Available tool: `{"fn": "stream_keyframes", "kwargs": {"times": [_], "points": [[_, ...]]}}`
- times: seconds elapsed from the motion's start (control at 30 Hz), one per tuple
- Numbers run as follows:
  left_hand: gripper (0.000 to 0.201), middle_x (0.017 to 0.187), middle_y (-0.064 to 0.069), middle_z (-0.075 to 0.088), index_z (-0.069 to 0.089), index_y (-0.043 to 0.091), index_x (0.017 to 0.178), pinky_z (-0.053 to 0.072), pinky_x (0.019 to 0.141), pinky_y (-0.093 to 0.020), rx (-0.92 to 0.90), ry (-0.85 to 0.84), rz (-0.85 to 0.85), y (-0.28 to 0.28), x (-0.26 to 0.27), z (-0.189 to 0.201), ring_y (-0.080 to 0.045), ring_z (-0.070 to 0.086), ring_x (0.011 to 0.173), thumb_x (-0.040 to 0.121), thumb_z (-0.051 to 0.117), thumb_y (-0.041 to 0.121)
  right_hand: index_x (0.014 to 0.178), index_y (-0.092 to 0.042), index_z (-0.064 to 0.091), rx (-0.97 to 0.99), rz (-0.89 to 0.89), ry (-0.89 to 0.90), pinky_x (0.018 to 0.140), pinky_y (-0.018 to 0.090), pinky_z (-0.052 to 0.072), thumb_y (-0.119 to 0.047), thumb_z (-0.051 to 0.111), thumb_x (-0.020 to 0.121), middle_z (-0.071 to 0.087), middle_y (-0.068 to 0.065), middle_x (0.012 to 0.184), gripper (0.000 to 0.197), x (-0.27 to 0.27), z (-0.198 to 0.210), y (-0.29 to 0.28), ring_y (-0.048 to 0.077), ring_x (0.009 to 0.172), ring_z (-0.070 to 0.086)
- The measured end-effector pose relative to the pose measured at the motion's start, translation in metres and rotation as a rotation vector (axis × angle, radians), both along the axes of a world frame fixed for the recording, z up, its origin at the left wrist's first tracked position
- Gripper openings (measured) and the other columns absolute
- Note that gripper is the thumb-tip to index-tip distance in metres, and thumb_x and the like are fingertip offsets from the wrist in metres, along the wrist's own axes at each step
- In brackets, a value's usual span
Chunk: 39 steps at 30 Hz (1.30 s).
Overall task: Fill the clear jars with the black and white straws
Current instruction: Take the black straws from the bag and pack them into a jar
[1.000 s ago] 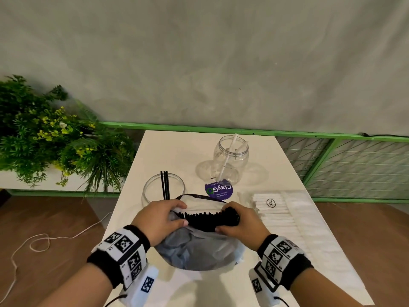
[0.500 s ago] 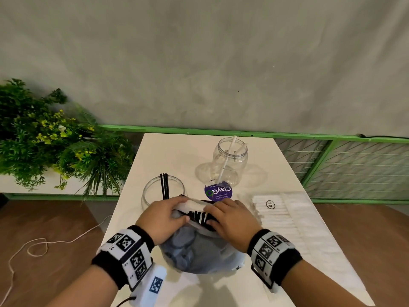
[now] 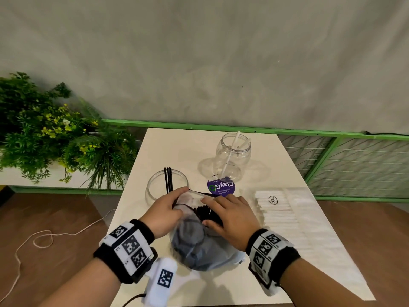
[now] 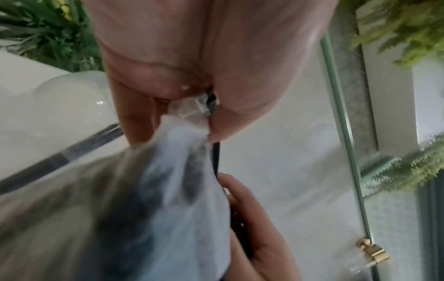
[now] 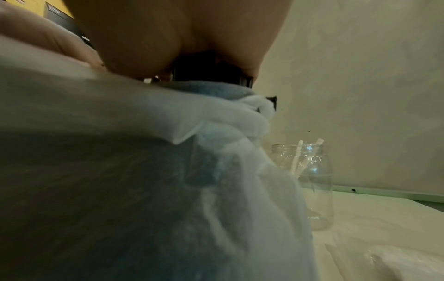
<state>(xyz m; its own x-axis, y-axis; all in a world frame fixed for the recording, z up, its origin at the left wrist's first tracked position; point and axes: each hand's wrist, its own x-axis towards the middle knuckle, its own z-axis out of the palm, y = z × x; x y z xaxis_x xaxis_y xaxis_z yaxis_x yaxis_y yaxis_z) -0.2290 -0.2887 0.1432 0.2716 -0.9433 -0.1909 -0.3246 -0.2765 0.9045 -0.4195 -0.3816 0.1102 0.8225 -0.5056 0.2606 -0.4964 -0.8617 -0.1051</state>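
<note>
A clear plastic bag (image 3: pixel 199 247) of black straws (image 3: pixel 207 212) lies on the white table (image 3: pixel 181 147) in front of me. My left hand (image 3: pixel 168 209) pinches the bag's rim (image 4: pixel 190 110) at its left side. My right hand (image 3: pixel 228 216) reaches into the bag's mouth, fingers over the black straws (image 5: pixel 211 70) and thumb under them. The near clear jar (image 3: pixel 167 187) holds a few black straws. The far clear jar (image 3: pixel 233 156) holds two white straws (image 5: pixel 298 157). A pack of white straws (image 3: pixel 278 209) lies to the right.
A purple round ClayGo label (image 3: pixel 221 188) lies between the jars. A potted plant (image 3: pixel 55 138) stands left of the table. A green rail (image 3: pixel 221 127) runs behind it, and a white cord (image 3: pixel 44 238) lies on the floor at the left.
My right hand has moved left from the bag's right rim into its mouth and closed over the black straws. My left hand stays on the rim.
</note>
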Motion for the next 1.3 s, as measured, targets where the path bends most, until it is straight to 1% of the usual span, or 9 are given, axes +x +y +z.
{"fn": "stream_keyframes", "kwargs": {"times": [0.17, 0.23, 0.33, 0.53, 0.7, 0.9, 1.03, 1.2, 1.3], "points": [[0.045, 0.114, 0.004, 0.065, 0.067, 0.024, 0.103, 0.046, 0.099, -0.031, -0.048, 0.098, 0.032, 0.002, -0.012, 0.005, -0.017, 0.057, 0.115, 0.079, 0.053, -0.012, 0.120, -0.035, 0.055, -0.049, -0.044, 0.040, 0.071, 0.034, 0.044, -0.072, 0.040, 0.080, 0.062, -0.011, 0.095, 0.057, 0.000, -0.001, -0.003, 0.019, 0.085, 0.057], [0.029, 0.115, 0.010, 0.063, 0.066, 0.028, 0.106, 0.045, 0.099, -0.030, 0.017, -0.087, -0.020, 0.009, -0.010, 0.010, -0.012, 0.055, 0.116, 0.077, 0.062, 0.024, 0.115, -0.036, 0.058, -0.044, -0.083, 0.060, 0.071, 0.034, 0.044, -0.074, 0.041, 0.076, 0.062, -0.012, 0.094, 0.056, -0.001, -0.001, -0.004, 0.018, 0.086, 0.058], [0.079, 0.123, 0.018, 0.046, 0.047, 0.036, 0.129, 0.040, 0.102, -0.029, 0.149, -0.465, -0.269, 0.020, -0.003, 0.010, -0.005, 0.045, 0.118, 0.059, 0.068, 0.066, 0.112, -0.037, 0.058, -0.016, -0.119, 0.063, 0.073, 0.035, 0.045, -0.074, 0.042, 0.076, 0.063, -0.012, 0.095, 0.054, -0.003, -0.002, -0.006, 0.019, 0.088, 0.058], [0.023, 0.097, 0.008, 0.059, 0.055, 0.037, 0.081, 0.047, 0.081, -0.029, -0.066, -0.432, -0.111, 0.022, 0.000, 0.008, -0.010, 0.057, 0.090, 0.071, 0.070, 0.022, 0.122, -0.034, 0.055, 0.070, -0.038, 0.079, 0.081, 0.037, 0.041, -0.066, 0.034, 0.086, 0.063, -0.009, 0.106, 0.052, -0.004, 0.004, -0.004, 0.022, 0.097, 0.056], [0.042, 0.090, 0.008, 0.050, 0.053, 0.033, 0.061, 0.034, 0.066, -0.008, -0.128, -0.463, -0.122, 0.022, -0.004, 0.006, -0.004, 0.052, 0.076, 0.073, 0.052, -0.007, 0.128, -0.036, 0.051, 0.142, -0.045, 0.111, 0.086, 0.033, 0.032, -0.062, 0.022, 0.089, 0.059, -0.012, 0.113, 0.055, -0.001, 0.007, -0.008, 0.019, 0.103, 0.051], [0.025, 0.084, 0.005, 0.048, 0.050, 0.018, 0.057, 0.031, 0.062, -0.011, -0.094, -0.372, 0.036, 0.022, -0.009, 0.006, -0.005, 0.049, 0.074, 0.072, 0.066, 0.031, 0.133, -0.035, 0.046, 0.179, -0.009, 0.139, 0.087, 0.032, 0.030, -0.071, 0.021, 0.085, 0.056, -0.012, 0.119, 0.065, 0.002, 0.009, -0.009, 0.018, 0.104, 0.048], [0.017, 0.086, 0.004, 0.054, 0.051, 0.024, 0.071, 0.034, 0.065, -0.008, -0.099, -0.349, 0.013, 0.022, -0.011, 0.004, -0.009, 0.051, 0.078, 0.072, 0.066, 0.017, 0.137, -0.035, 0.041, 0.195, 0.012, 0.111, 0.090, 0.034, 0.034, -0.083, 0.034, 0.074, 0.056, -0.010, 0.122, 0.079, 0.005, 0.009, -0.005, 0.018, 0.107, 0.048], [0.041, 0.111, 0.004, 0.058, 0.050, 0.026, 0.111, 0.042, 0.076, -0.018, -0.007, -0.112, -0.035, 0.018, -0.014, 0.006, -0.011, 0.054, 0.100, 0.076, 0.052, 0.004, 0.132, -0.033, 0.045, 0.179, 0.029, 0.043, 0.090, 0.035, 0.037, -0.079, 0.044, 0.072, 0.058, -0.009, 0.119, 0.075, 0.017, 0.007, 0.002, 0.019, 0.104, 0.052], [0.048, 0.107, 0.002, 0.056, 0.048, 0.028, 0.116, 0.037, 0.062, -0.015, 0.037, -0.082, -0.070, 0.014, -0.014, 0.005, -0.006, 0.051, 0.081, 0.080, 0.048, -0.003, 0.127, -0.032, 0.046, 0.153, 0.034, 0.010, 0.089, 0.037, 0.041, -0.079, 0.048, 0.067, 0.058, -0.009, 0.119, 0.076, 0.020, 0.003, 0.001, 0.019, 0.103, 0.054]]}}
